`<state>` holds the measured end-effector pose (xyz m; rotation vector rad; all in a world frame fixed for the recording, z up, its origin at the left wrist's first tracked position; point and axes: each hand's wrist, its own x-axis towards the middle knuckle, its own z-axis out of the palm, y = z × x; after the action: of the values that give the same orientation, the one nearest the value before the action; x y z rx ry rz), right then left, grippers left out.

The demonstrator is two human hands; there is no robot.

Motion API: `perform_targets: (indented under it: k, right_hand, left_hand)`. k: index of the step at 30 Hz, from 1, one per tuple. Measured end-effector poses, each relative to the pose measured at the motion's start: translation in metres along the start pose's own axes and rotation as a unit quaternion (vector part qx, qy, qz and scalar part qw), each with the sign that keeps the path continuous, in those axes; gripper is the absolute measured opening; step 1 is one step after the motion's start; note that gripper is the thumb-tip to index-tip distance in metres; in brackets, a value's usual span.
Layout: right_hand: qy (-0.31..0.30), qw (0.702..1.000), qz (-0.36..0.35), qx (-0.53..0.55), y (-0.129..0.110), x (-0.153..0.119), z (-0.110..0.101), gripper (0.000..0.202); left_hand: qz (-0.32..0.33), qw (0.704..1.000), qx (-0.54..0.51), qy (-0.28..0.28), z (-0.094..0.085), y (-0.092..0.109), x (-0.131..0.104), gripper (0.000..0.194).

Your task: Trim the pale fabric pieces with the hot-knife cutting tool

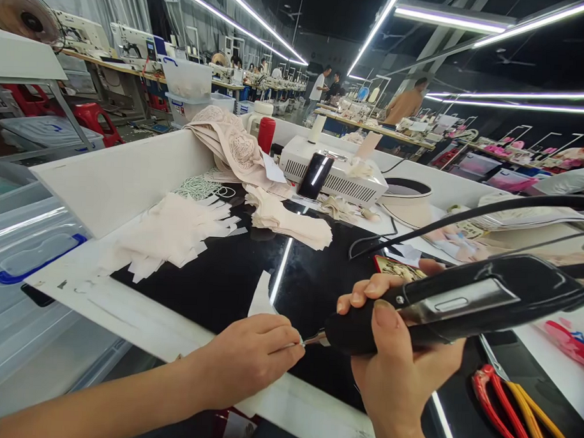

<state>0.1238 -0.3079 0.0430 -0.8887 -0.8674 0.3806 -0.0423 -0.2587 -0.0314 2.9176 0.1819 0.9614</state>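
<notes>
On black glass, right hand (401, 370) grips cutter (456, 308) against left fingers (287, 353).

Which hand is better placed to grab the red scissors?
Right, probably. The scissors lie at the near right, just beside the right hand, though it grips the black tool and would have to free itself. The left hand pinches something small at the tool's tip, farther away.

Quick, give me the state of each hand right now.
Left hand: closed, pinching something small at the tool's metal tip.
Right hand: closed, gripping the black handheld tool.
</notes>
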Motion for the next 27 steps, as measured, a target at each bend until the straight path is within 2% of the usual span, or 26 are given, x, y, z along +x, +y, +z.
perform_targets:
  k: [7,16,24,27]
  right_hand:
    - [0.004,1.000,0.008,-0.023,0.001,-0.003,-0.002,0.058]
    - [0.005,1.000,-0.002,-0.030,-0.001,-0.005,-0.001,0.053]
    - [0.005,1.000,-0.004,-0.024,0.001,-0.006,-0.001,0.052]
    - [0.004,1.000,-0.002,-0.022,0.001,-0.007,0.000,0.053]
  left_hand:
    - [-0.001,0.999,0.019,-0.034,0.007,0.001,0.002,0.017]
    - [-0.018,0.998,0.044,-0.033,-0.006,-0.006,-0.007,0.026]
    - [-0.033,0.995,0.072,-0.052,-0.008,-0.001,-0.009,0.019]
    - [-0.041,0.992,0.088,-0.077,-0.007,0.002,-0.007,0.032]
